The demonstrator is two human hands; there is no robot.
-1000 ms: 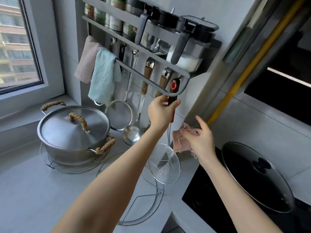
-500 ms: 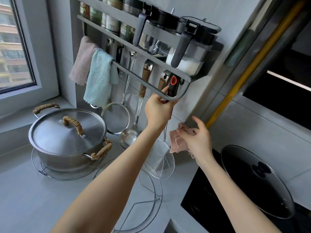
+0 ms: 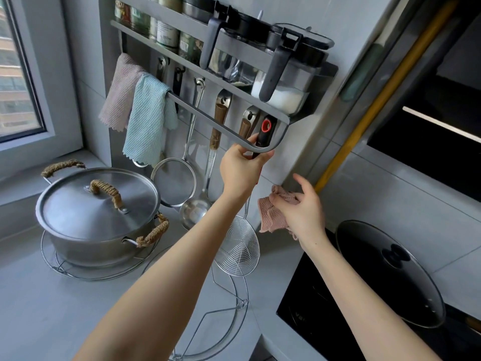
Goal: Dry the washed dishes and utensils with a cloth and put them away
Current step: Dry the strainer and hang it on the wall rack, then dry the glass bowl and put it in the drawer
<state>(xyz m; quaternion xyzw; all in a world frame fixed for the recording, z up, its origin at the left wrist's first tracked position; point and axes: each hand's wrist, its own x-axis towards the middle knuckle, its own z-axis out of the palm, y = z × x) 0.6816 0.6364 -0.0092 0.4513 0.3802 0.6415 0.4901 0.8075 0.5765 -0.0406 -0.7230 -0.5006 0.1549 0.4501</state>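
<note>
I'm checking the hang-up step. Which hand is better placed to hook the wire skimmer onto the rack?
Left. The left hand grips the wire skimmer by its handle, right at the rack rail. The right hand is lower and holds the pink cloth.

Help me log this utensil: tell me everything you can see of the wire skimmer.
The skimmer hangs upright, basket down. Its round, shallow basket is shiny metal wire: concentric rings crossed by spokes. A thin wire shank rises to a black handle with a red ring near its top, passing behind the rack's rail. The left hand grips the handle. Whether it is on a hook cannot be told.
</note>
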